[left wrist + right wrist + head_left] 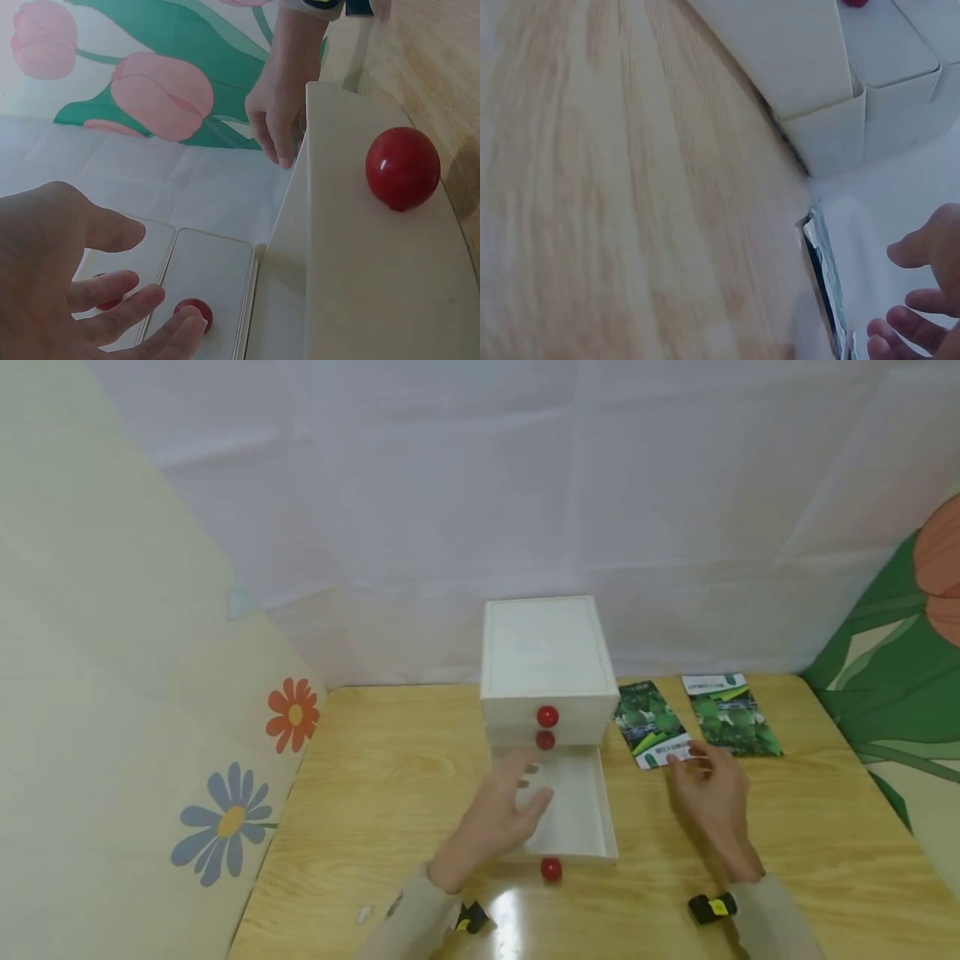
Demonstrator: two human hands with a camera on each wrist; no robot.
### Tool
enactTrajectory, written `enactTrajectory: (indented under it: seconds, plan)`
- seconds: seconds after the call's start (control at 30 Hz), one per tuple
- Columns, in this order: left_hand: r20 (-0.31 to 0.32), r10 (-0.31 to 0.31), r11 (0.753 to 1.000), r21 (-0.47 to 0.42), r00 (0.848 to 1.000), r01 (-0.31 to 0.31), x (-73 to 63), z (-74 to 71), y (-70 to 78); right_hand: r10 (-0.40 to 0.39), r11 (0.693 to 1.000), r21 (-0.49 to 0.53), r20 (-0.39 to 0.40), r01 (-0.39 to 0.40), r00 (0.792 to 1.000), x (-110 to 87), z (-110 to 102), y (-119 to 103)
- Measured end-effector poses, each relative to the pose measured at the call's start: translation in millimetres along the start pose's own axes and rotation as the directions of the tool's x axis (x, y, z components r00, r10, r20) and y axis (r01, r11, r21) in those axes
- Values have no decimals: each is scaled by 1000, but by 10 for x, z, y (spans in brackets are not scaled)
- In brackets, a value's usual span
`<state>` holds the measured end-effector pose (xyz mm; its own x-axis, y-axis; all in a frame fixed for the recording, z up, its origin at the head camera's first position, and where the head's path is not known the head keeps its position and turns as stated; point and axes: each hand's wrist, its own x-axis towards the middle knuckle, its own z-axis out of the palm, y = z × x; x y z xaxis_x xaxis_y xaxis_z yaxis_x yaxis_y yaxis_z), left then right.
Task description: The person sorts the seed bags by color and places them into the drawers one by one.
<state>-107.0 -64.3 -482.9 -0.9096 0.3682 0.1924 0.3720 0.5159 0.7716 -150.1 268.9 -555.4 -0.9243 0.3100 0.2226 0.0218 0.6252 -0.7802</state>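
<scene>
A small white drawer cabinet [547, 647] stands with its bottom drawer [576, 810] pulled out, and no contents show inside. Over the drawer's left side hovers my left hand [491, 806], fingers spread and holding nothing. In the left wrist view the red round knob [403, 169] of that drawer is close by. My right hand [712, 793] is at the near end of a green printed packet [651, 720], thumb and fingers apart. The right wrist view has the packet [825, 270] lying flat on the table beside the fingers [915, 326].
A second green packet [733, 714] lies right of the first. Two upper drawers remain closed, each with a red knob [547, 717]. A white cloth [420, 527] hangs behind the wooden table [375, 777], and flower-printed panels [225, 693] flank it.
</scene>
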Motion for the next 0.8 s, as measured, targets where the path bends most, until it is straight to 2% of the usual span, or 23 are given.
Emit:
enactTrajectory:
  seconds: [0.1,0.2,0.37,0.63,0.8]
  plan:
    - [45,-13,1000,25,999,12,13,29,26,11,1000,-17,28,-11,1000,38,3,37]
    - [80,7,999,47,997,-11,40,68,40,40,998,-41,61,-37,997,76,17,73]
    - [141,16,999,36,990,-21,82,108,107,77,993,-92,91,-68,993,165,31,130]
    - [207,-14,999,51,978,3,132,175,192,72,980,-198,186,-34,980,321,33,226]
    - [227,-23,996,91,974,2,138,188,231,67,966,-258,211,-11,975,385,45,251]
